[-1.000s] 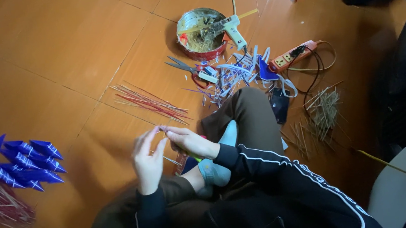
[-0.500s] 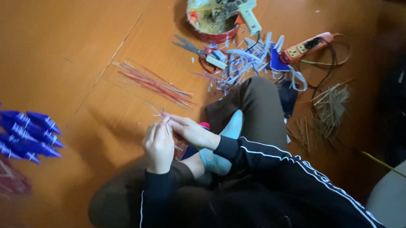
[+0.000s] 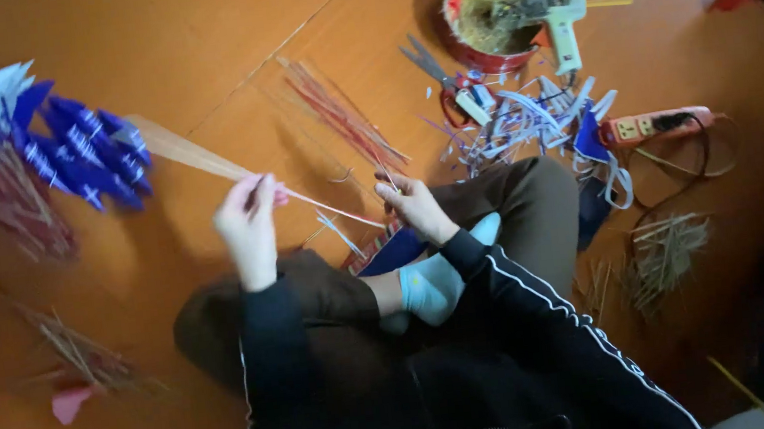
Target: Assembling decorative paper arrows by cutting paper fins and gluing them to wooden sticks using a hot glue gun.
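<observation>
A thin stick [image 3: 206, 157], motion-blurred, is gripped in our left hand [image 3: 248, 221] above the floor, left of our knees. Our right hand [image 3: 414, 203] reaches toward loose red sticks [image 3: 338, 115]; its grip is unclear. We'd best hold the stick steady.

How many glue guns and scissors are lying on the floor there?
2: one glue gun resting across the round tin, and one pair of scissors just left of the paper scraps. More could hide under the scraps.
</observation>
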